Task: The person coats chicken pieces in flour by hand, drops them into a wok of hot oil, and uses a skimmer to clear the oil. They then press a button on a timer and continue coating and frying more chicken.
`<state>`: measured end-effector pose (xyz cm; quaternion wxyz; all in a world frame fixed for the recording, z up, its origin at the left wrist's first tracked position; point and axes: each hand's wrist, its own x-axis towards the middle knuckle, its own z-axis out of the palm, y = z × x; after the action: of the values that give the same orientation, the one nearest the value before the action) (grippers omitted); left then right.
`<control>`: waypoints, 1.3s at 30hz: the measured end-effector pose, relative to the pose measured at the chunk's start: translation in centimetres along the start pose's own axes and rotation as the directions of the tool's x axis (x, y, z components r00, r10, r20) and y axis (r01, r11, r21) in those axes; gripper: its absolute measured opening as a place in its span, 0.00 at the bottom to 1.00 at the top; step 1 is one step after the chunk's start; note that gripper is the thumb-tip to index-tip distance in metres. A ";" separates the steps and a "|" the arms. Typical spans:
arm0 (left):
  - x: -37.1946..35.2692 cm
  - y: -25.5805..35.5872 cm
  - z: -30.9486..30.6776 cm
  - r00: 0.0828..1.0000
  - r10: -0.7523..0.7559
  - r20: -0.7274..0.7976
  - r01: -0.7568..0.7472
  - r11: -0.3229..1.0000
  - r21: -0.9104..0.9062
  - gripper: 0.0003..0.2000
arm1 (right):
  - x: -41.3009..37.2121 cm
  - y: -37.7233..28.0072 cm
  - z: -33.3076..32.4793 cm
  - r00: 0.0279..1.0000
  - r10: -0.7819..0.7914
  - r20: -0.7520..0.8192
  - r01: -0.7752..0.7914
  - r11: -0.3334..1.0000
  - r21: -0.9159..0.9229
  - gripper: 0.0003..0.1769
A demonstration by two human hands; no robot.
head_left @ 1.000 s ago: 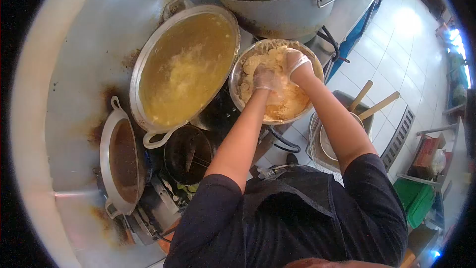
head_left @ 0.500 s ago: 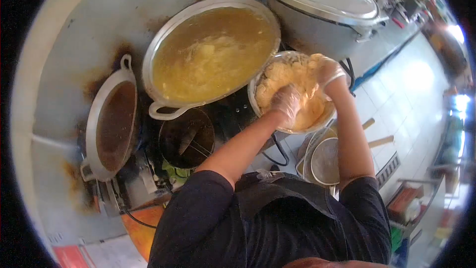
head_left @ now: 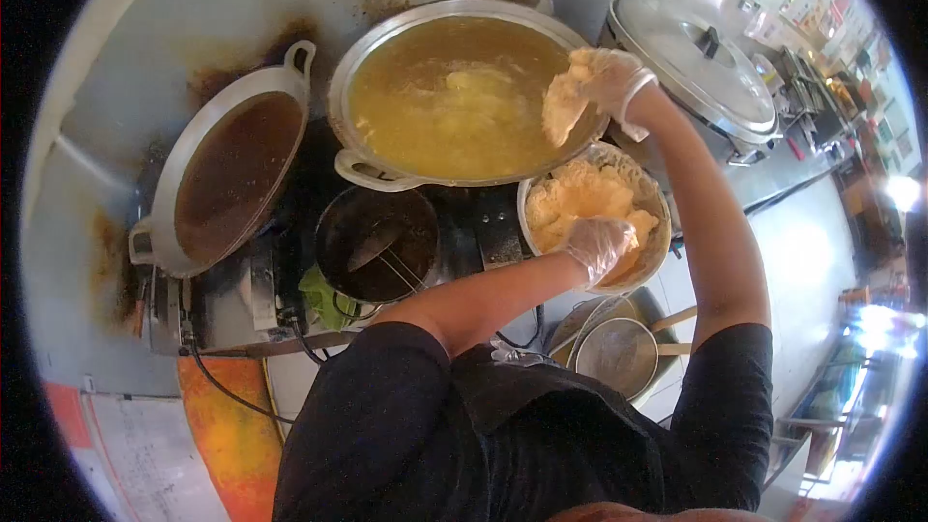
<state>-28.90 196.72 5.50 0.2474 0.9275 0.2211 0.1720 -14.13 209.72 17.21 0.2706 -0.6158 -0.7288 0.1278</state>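
My right hand (head_left: pixel 617 82), in a clear plastic glove, grips a pale orange flour-coated piece of food (head_left: pixel 563 112). It hangs at the right rim of a large metal wok (head_left: pixel 340 104), which holds bubbling yellow oil (head_left: pixel 416 126). Below, my left hand (head_left: pixel 597 244), also gloved, is down in a metal bowl (head_left: pixel 665 249) of orange flour coating (head_left: pixel 585 191). Its fingers are curled around a coated lump, partly hidden by the glove. Pale food shows faintly in the foaming oil.
A smaller wok (head_left: pixel 164 195) of dark oil stands left. Nearby is a black pan (head_left: pixel 333 266) with a utensil. Strainers (head_left: pixel 619 360) with wooden handles sit below the bowl. A lidded pot (head_left: pixel 691 39) stands at upper right; a cable (head_left: pixel 232 391) hangs at the counter's front.
My right hand has risen out of the bowl and moved up to the wok's rim with a coated piece. My left hand stays in the bowl. The camera view has turned.
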 end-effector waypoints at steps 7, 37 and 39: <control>-1.5 2.3 -3.5 0.993 0.016 -0.115 -0.020 0.999 -0.036 0.09 | 3.5 1.6 3.7 0.857 0.223 0.465 0.315 0.487 -0.815 0.28; 6.9 -31.5 -26.9 0.795 -0.597 0.108 -0.012 0.163 0.987 0.12 | -19.5 10.7 1.9 0.893 0.407 0.192 -0.308 0.864 -0.399 0.25; 7.0 -32.7 -27.1 0.749 -0.656 -0.093 0.499 0.467 0.730 0.14 | -20.5 13.8 4.2 0.939 0.324 0.118 -0.271 0.905 -0.328 0.26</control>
<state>-45.21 236.06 11.68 -0.0698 0.8273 0.5449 -0.1170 -3.07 193.44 1.77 0.0859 -0.7414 -0.6572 0.1049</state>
